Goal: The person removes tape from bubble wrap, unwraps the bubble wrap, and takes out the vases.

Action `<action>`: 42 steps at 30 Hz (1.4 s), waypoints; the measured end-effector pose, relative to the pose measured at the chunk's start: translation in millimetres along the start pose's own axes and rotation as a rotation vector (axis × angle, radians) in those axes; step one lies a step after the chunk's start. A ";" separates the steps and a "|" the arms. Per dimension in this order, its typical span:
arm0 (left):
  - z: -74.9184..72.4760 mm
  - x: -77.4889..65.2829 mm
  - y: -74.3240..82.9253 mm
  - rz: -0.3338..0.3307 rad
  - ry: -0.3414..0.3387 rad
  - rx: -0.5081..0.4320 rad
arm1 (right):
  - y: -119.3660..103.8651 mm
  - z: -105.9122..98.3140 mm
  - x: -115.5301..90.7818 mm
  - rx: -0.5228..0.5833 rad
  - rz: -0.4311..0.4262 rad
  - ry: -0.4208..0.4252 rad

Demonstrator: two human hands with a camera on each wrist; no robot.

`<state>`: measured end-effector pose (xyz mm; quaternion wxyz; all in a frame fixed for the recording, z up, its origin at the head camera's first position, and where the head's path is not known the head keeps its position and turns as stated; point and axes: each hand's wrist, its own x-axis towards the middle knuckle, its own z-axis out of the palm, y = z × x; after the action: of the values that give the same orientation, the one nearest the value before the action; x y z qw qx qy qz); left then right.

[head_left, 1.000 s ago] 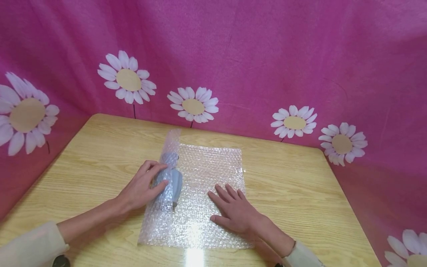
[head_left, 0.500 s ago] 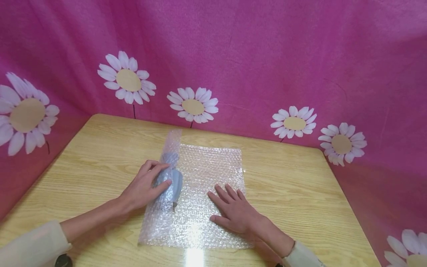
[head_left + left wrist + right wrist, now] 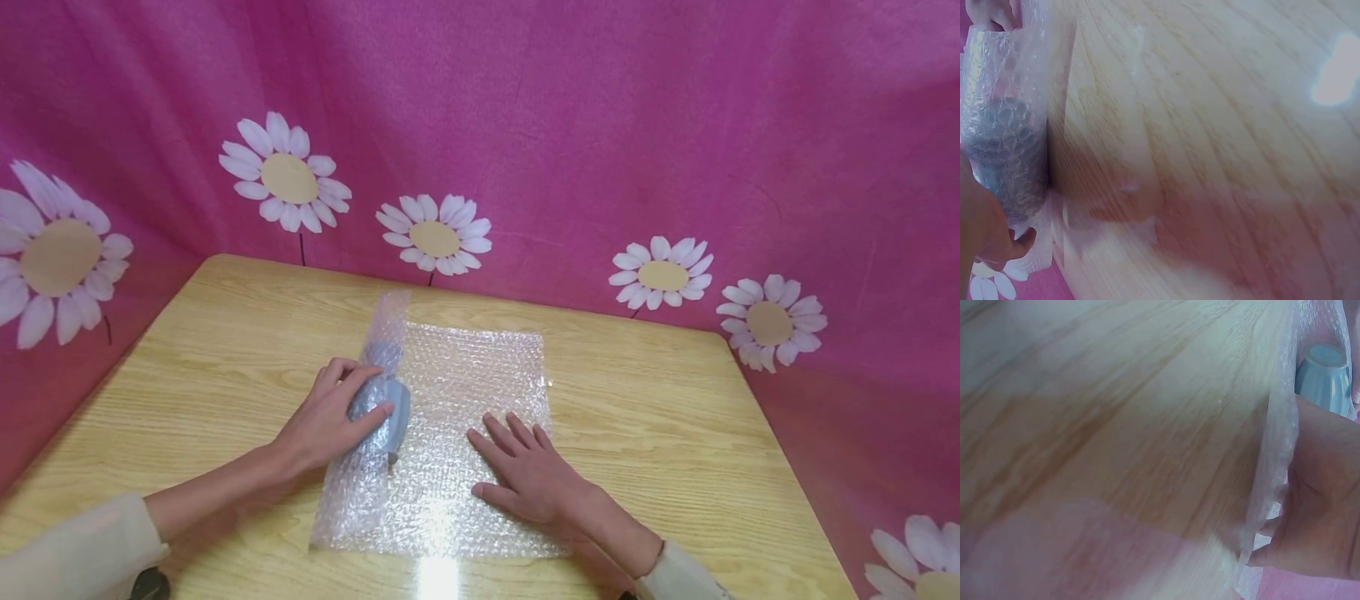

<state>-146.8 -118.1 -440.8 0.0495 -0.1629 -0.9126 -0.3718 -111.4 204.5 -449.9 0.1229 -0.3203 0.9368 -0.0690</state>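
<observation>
A blue-grey cup with fluted sides lies on its side on a sheet of clear bubble wrap. The sheet's left part is folded over it, leaving one side of the cup bare. My left hand holds the folded wrap around the cup, thumb near the fold's edge and fingers over the top. In the left wrist view the cup shows dimly through the bubbles. Flat on the right part of the sheet, my right hand rests with spread fingers. The cup's round base faces the right wrist view.
The sheet lies on a wood-grain table with a glossy glare spot near the front. A pink curtain printed with white daisies stands behind the table and along its sides.
My left hand has shifted slightly right, its thumb sliding further over the folded wrap toward the cup's bare side. The right hand has stayed in place.
</observation>
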 end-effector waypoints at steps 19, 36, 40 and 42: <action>-3.2 0.4 2.8 -0.045 -0.022 -0.048 | 0.9 0.9 0.8 0.005 -0.007 0.016; -7.2 -3.6 0.4 -0.075 -0.007 -0.098 | 0.1 0.4 0.1 0.009 -0.003 0.025; -9.0 -6.0 -1.6 -0.078 0.002 -0.108 | -0.6 -0.4 0.3 0.009 -0.004 0.027; -10.0 -7.1 -2.7 -0.077 0.007 -0.113 | -0.8 -0.5 0.4 0.011 -0.004 0.025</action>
<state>-141.4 -128.7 -437.0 0.0292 -0.1289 -0.8956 -0.4249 -111.4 203.6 -449.4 0.1128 -0.3204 0.9373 -0.0781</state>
